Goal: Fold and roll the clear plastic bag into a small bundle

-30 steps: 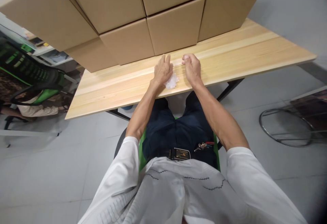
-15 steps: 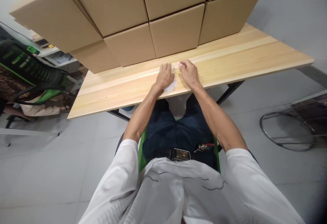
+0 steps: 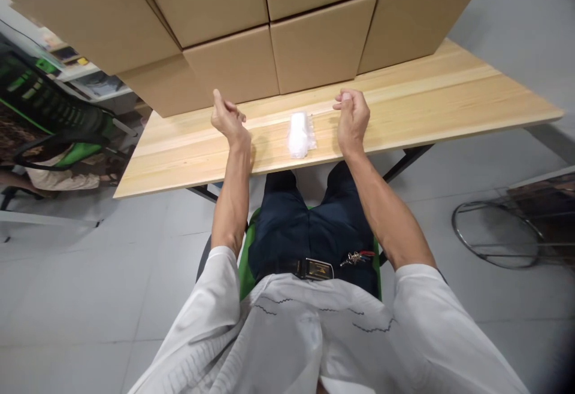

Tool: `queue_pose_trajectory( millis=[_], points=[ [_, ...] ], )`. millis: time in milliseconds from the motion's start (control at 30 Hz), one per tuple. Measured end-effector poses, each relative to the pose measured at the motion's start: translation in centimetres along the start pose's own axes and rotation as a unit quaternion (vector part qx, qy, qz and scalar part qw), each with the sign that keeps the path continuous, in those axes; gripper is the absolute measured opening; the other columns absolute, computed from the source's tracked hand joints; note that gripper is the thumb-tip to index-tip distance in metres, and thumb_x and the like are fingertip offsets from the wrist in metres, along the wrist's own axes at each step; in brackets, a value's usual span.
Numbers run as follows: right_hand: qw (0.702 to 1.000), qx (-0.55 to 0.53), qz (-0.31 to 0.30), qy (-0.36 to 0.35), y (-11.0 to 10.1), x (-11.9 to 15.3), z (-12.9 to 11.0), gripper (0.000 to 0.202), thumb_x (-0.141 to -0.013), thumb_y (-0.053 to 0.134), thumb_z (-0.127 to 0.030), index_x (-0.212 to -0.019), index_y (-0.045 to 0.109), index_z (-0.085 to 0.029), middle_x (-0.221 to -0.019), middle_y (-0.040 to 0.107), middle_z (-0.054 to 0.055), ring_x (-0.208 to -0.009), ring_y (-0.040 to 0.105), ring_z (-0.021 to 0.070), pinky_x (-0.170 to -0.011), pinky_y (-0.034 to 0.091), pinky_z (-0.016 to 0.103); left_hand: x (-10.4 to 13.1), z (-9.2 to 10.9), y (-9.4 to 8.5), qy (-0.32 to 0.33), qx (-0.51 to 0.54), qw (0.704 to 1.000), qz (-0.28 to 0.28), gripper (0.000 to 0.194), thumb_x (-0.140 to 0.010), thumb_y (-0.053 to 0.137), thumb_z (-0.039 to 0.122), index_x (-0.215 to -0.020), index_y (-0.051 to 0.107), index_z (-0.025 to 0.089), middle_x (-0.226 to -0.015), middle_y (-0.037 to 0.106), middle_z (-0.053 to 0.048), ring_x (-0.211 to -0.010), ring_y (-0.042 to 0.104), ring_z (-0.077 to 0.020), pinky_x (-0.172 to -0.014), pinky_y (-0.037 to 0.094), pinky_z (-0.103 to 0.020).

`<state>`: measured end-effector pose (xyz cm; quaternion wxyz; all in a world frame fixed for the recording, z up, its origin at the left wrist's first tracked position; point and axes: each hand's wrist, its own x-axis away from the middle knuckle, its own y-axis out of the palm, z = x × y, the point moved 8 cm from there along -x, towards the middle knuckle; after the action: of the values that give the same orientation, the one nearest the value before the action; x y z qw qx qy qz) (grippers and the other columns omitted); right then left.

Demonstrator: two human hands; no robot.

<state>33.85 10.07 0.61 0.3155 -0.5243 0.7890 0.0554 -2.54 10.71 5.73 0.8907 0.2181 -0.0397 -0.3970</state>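
A small clear plastic packet (image 3: 300, 135) lies on the wooden table between my hands, shiny and whitish from glare. What it contains, if anything, I cannot make out. My left hand (image 3: 230, 121) is raised to the left of the packet, thumb pointing up and fingers loosely bent, holding nothing visible. On the packet's other side, my right hand (image 3: 353, 120) is held palm inward with its fingers loosely curled and nothing seen in them. Neither hand touches the packet.
Stacked cardboard boxes (image 3: 323, 44) line the back of the wooden table (image 3: 449, 103). At left are a mesh-backed chair (image 3: 54, 118) and part of another person's leg (image 3: 67, 178). A round metal stool frame (image 3: 494, 262) stands on the floor at right.
Both hands have lifted away from the packet and moved apart, the left one to the left and the right one to the right. The packet is now uncovered.
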Motion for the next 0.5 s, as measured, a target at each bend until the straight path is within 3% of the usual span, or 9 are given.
queue_pose_trajectory(
  millis=[100, 200, 367, 500],
  points=[
    [1.0, 0.01, 0.013, -0.005, -0.3, 0.1, -0.4, 0.103, -0.13, 0.01, -0.093, -0.16, 0.081, -0.026, -0.148, 0.087, 0.019, -0.134, 0.091, 0.041, -0.12, 0.073, 0.072, 1.4, -0.3, -1.7, -0.083, 0.018, 0.996, 0.003, 0.077, -0.133, 0.054, 0.082, -0.081, 0.033, 0.029, -0.063, 0.025, 0.011, -0.051, 0.024, -0.0093, -0.052, 0.024, -0.028],
    [1.0, -0.006, 0.017, 0.01, -0.3, 0.2, -0.7, 0.094, -0.131, 0.016, -0.091, -0.149, 0.083, -0.027, -0.137, 0.09, 0.016, -0.115, 0.092, 0.035, -0.111, 0.077, 0.065, 3.2, -1.9, -1.7, -0.135, 0.001, 0.991, -0.027, 0.08, -0.127, 0.058, 0.091, -0.081, 0.032, 0.031, -0.062, 0.021, 0.012, -0.049, 0.02, -0.0095, -0.048, 0.018, -0.028],
    [0.998, -0.054, 0.005, 0.044, 0.0, 0.5, -0.6, 0.068, -0.132, 0.043, -0.084, -0.129, 0.083, -0.028, -0.107, 0.086, 0.007, -0.088, 0.086, 0.0256, -0.093, 0.081, 0.051, 4.4, -3.9, -0.5, -0.167, -0.029, 0.983, -0.064, 0.084, -0.12, 0.063, 0.1, -0.08, 0.037, 0.031, -0.064, 0.021, 0.012, -0.049, 0.02, -0.0098, -0.048, 0.014, -0.028],
    [0.998, -0.05, -0.004, 0.043, 0.7, 0.4, 0.3, 0.054, -0.131, 0.05, -0.071, -0.12, 0.081, -0.028, -0.098, 0.08, 0.003, -0.085, 0.084, 0.0236, -0.091, 0.081, 0.049, 4.4, -4.2, -0.2, -0.169, -0.043, 0.982, -0.067, 0.083, -0.12, 0.066, 0.099, -0.08, 0.04, 0.031, -0.066, 0.022, 0.011, -0.05, 0.023, -0.0103, -0.05, 0.015, -0.029]
  ],
)
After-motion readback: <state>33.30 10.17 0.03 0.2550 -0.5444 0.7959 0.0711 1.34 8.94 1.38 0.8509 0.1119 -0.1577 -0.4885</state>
